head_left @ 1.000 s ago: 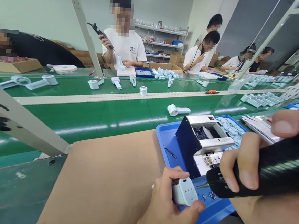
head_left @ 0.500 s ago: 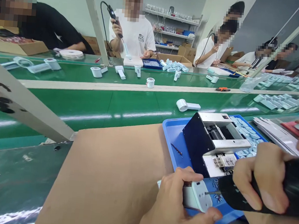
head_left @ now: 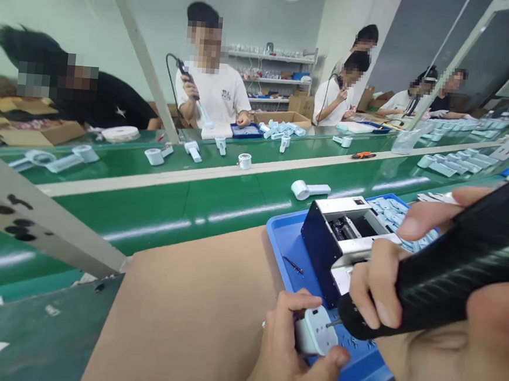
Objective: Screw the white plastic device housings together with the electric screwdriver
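My left hand (head_left: 288,351) is closed round a small white plastic part (head_left: 316,336), held over the near edge of a blue tray (head_left: 283,240). My right hand (head_left: 405,284) grips a black electric screwdriver (head_left: 442,270). Its metal bit touches the face of the white part. Just behind both hands stands a black and silver screw feeder box (head_left: 334,238) in the tray. Small dark screws lie loose on the tray floor below the screwdriver tip.
A brown cardboard sheet (head_left: 183,314) covers the bench on my left. A green conveyor belt (head_left: 170,195) carries white handheld parts (head_left: 307,189). A grey slanted frame post (head_left: 36,220) crosses the left. Several people work across the belt. A second blue tray (head_left: 389,210) of pale parts lies behind the feeder.
The view has shifted and tilted. The screwdriver tip stays on the white part, and my right hand has risen with the tool angled more steeply. My left hand keeps its hold.
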Demonstrator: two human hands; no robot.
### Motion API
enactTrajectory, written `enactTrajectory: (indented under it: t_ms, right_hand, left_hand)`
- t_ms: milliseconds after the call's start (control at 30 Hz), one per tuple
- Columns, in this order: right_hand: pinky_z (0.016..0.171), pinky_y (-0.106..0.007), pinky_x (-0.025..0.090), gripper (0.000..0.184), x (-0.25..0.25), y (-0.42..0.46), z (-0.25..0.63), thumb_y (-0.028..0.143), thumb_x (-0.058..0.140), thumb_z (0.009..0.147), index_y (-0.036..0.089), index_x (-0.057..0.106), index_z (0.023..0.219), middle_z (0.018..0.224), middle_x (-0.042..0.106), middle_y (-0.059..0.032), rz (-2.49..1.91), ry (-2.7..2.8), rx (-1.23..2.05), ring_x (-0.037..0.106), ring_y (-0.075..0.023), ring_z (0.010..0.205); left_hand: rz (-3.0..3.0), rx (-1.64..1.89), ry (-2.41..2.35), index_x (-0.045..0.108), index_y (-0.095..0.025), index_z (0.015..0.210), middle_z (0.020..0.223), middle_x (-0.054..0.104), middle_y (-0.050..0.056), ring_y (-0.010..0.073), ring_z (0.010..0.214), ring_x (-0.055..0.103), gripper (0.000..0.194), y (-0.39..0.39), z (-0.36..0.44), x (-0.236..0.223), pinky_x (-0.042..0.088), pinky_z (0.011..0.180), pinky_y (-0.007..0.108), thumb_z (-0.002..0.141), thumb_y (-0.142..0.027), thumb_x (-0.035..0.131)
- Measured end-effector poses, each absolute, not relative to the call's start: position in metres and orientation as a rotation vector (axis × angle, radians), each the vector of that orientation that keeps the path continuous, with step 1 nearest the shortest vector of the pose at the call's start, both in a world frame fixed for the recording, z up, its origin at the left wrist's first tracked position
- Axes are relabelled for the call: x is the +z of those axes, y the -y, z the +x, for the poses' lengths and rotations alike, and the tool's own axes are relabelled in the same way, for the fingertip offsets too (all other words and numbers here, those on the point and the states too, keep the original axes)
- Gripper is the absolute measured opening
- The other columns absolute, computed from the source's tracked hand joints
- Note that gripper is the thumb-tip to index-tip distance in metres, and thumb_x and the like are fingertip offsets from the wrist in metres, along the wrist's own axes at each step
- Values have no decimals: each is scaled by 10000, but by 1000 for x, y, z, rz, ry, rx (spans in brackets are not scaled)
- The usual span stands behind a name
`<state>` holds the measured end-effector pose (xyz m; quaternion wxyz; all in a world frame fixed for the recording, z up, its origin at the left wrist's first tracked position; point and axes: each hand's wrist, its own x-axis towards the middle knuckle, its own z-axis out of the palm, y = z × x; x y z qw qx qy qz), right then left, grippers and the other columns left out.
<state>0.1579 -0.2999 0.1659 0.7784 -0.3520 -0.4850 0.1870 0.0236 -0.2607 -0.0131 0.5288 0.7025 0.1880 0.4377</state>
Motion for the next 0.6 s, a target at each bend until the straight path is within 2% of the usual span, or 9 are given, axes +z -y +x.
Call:
enactTrajectory:
  t_ms: [33,67,100,167,233,300,400,500,600]
  right_hand:
    - [362,-266,566,221,162,300,161,479,671,1247,374,727,1434,1009,700,9,-673,1135,444,592,-128,458]
    - [361,-277,560,329,159,300,162,398,701,1234,430,672,1560,1080,715,14,-622,1191,448,598,-125,461]
    - [363,-297,527,406,157,299,160,411,769,1197,426,656,1586,1200,709,-4,-639,1114,386,587,-113,477]
    - [447,-301,481,383,155,298,151,474,779,1191,422,675,1557,1284,656,-17,-723,937,277,553,-84,552]
    - [509,-281,494,294,156,298,143,508,729,1217,412,699,1493,1279,612,-15,-718,861,260,567,-75,619]
    - [489,-236,527,276,157,301,146,495,726,1214,373,692,1459,1204,603,0,-651,818,252,583,-69,604]
    - [418,-213,505,361,149,318,167,494,815,1144,300,677,1415,1102,585,15,-680,706,149,553,-79,546]
    - [459,-261,530,353,124,341,195,503,829,1137,306,682,1390,1150,581,1,-884,654,105,574,-106,580]
    - [509,-250,544,286,95,362,211,499,839,1141,307,733,1325,1168,620,-19,-1009,657,102,605,-104,592]
  left_hand:
    - [1680,1051,-496,670,-267,1365,1190,751,107,308,1011,739,667,261,23,-14,591,904,421,1055,-840,814]
    - [1670,1059,-540,670,-268,1354,1197,748,104,322,1053,739,666,262,23,-14,590,956,445,1058,-849,805]
    - [1650,1066,-575,669,-269,1340,1197,743,97,330,1085,736,662,262,23,-13,584,997,461,1062,-856,797]
    - [1599,1088,-602,668,-273,1311,1164,730,72,317,1075,724,656,260,23,-10,575,1002,447,1065,-870,789]
    - [1572,1111,-600,667,-275,1296,1147,727,59,298,1035,712,644,258,24,-4,565,950,410,1074,-868,783]
    - [1576,1119,-589,653,-274,1309,1122,727,48,277,968,700,617,255,24,3,545,877,378,1097,-839,779]
    - [1572,1121,-527,613,-291,1341,1038,706,17,238,852,660,535,254,24,13,499,771,337,1147,-765,770]
    - [1563,1120,-436,591,-306,1363,986,686,12,230,823,634,485,254,25,16,470,725,326,1175,-719,763]
    - [1593,1075,-405,582,-307,1308,1000,673,19,230,823,608,448,252,24,16,447,715,331,1187,-701,756]
